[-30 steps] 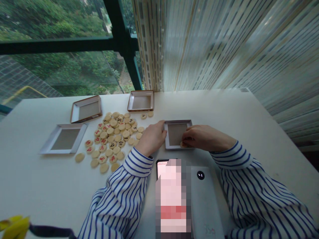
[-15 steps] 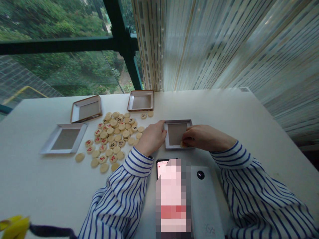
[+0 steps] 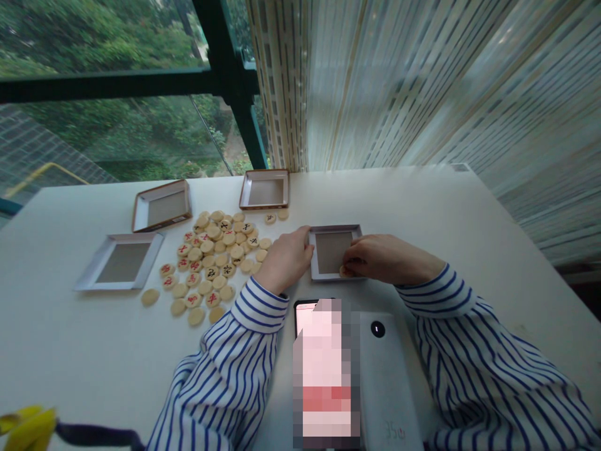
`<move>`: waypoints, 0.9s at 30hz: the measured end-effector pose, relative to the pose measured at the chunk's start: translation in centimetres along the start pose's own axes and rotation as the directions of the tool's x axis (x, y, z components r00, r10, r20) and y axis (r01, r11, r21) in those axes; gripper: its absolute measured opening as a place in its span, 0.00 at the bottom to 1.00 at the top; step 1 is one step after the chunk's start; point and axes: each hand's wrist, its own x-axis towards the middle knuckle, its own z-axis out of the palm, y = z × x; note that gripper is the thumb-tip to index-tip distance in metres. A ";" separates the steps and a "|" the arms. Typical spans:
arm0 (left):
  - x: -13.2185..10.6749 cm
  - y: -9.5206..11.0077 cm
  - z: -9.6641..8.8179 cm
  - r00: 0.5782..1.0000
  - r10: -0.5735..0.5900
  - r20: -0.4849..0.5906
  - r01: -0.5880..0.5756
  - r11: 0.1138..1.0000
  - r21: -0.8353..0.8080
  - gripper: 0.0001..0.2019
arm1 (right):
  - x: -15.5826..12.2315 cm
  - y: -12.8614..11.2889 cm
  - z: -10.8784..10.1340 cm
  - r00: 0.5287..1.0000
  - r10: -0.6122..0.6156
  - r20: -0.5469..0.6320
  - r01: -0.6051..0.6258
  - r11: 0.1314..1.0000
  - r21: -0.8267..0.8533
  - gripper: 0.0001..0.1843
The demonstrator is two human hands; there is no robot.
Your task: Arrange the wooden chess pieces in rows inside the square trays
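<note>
A small square tray point(image 3: 334, 230) with a grey floor lies on the white table in front of me. My left hand point(image 3: 287, 258) rests curled against its left edge, thumb on the rim. Over the tray's near right corner, my right hand point(image 3: 381, 258) pinches a round wooden chess piece point(image 3: 346, 272) in its fingertips. A heap of round wooden chess pieces point(image 3: 213, 257) with red and black characters lies left of my left hand.
Three more square trays lie on the table: one at the left point(image 3: 121, 262), one at the back left point(image 3: 162, 205), one at the back middle point(image 3: 264, 189). A phone point(image 3: 304, 311) and a white device point(image 3: 385, 376) lie near me. Window and curtain stand behind.
</note>
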 end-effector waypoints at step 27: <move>0.0 0.0 -0.1 1.000 0.001 0.011 -0.001 1.000 -0.008 0.18 | -1.1 1.6 -0.9 0.980 0.198 -0.015 -0.198 0.974 -0.107 0.13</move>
